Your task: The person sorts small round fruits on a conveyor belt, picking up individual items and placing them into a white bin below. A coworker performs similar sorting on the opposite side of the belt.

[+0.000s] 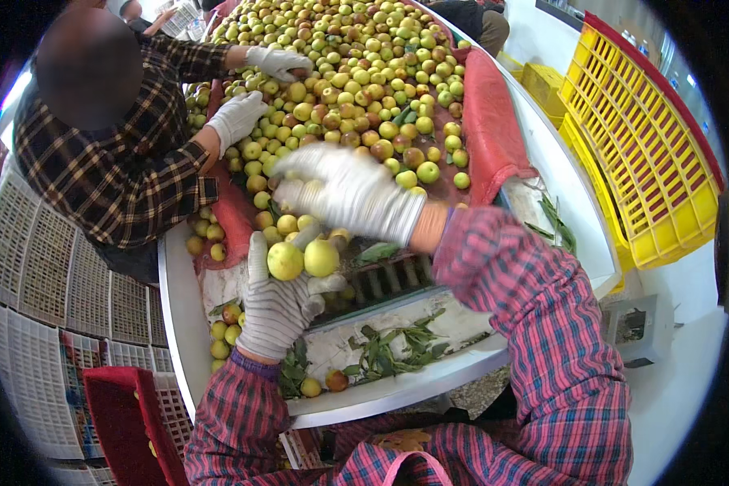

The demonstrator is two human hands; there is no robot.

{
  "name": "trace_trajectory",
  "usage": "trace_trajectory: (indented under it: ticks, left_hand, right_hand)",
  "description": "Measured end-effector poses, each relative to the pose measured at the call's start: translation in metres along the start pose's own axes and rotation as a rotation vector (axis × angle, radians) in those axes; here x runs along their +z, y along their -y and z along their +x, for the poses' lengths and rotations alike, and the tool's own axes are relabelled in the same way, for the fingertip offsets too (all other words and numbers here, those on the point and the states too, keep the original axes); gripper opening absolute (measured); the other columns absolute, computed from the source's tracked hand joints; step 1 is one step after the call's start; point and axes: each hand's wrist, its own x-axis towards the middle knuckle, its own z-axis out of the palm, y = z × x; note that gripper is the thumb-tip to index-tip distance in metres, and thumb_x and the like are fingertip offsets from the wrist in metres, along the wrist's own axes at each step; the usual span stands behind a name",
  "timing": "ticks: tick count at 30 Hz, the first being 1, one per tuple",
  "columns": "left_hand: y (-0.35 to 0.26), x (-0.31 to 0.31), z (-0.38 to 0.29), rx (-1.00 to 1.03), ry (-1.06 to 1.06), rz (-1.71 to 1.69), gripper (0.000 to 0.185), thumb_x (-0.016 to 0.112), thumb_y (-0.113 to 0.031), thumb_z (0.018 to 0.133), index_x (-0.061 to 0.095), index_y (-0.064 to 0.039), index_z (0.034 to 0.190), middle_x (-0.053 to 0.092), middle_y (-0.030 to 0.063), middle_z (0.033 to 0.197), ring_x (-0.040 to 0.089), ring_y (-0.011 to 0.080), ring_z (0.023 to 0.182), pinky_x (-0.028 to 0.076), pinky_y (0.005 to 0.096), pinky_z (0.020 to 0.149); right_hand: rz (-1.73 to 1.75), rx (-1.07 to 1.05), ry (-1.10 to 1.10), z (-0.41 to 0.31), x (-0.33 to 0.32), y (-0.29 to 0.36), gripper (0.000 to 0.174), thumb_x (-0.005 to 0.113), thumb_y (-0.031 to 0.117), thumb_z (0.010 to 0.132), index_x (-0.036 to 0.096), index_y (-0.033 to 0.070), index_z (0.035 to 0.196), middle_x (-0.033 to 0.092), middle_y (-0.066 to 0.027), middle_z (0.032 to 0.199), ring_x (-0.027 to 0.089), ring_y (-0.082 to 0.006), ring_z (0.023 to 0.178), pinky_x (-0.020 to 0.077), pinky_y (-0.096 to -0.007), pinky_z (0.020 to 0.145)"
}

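In a striped white knit glove, my left hand is palm up near the sorting table's front, holding two yellow-green jujube-like fruits side by side. Blurred by motion, my gloved right hand reaches over the near edge of the fruit heap; its fingertips are too smeared to tell whether they grip a fruit. The heap of green, yellow and reddish-brown fruits spreads over a red cloth. Below my right hand lies a dark slatted opening, partly covered by a leaf.
Plucked green leaves and a few fruits lie along the white table rim. At the left, a person in a plaid shirt has gloved hands in the heap. Yellow plastic crates stand right; white crates are stacked left.
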Motion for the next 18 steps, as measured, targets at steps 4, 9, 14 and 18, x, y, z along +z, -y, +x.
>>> trace_trajectory:
  ticks: [4,9,14,18]
  left_hand:
    - [0.007,0.015,-0.002,-0.048,0.139,0.049,0.08,0.043,-0.064,0.096,0.031,-0.006,0.15,0.048,0.023,0.142,0.069,0.0344,0.1,0.056,0.0246,0.049]
    - [0.006,0.019,-0.012,-0.023,0.065,0.157,0.069,0.061,-0.035,0.093,0.031,-0.01,0.15,0.048,0.0199,0.141,0.068,0.0315,0.102,0.057,0.0248,0.054]
    - [0.006,0.015,-0.009,0.007,0.031,0.332,0.071,0.065,-0.027,0.089,0.032,-0.009,0.15,0.055,0.0139,0.13,0.068,0.0242,0.095,0.057,0.0242,0.056]
    - [-0.002,0.009,-0.007,0.077,0.034,0.424,0.072,0.069,-0.029,0.087,0.035,-0.006,0.147,0.057,0.0126,0.123,0.068,0.0185,0.088,0.057,0.0229,0.057]
  right_hand:
    - [-0.319,0.375,-0.313,0.015,-0.036,-0.162,0.058,0.054,0.057,0.089,0.061,0.014,0.127,0.06,-0.016,0.127,0.058,-0.0329,0.117,0.0448,-0.0416,0.1]
    - [-0.498,0.523,-0.013,0.036,0.006,-0.172,0.07,0.048,0.066,0.086,0.048,0.027,0.144,0.041,-0.0114,0.15,0.051,-0.033,0.128,0.0401,-0.0453,0.106]
    - [-0.574,0.127,0.238,0.025,0.034,-0.123,0.06,0.048,0.064,0.088,0.057,0.027,0.135,0.042,-0.013,0.149,0.052,-0.0345,0.126,0.0427,-0.0471,0.102]
    - [-0.318,-0.093,0.321,-0.007,0.05,-0.101,0.059,0.059,0.057,0.085,0.056,0.025,0.135,0.047,-0.0174,0.143,0.052,-0.0378,0.124,0.0422,-0.0477,0.104]
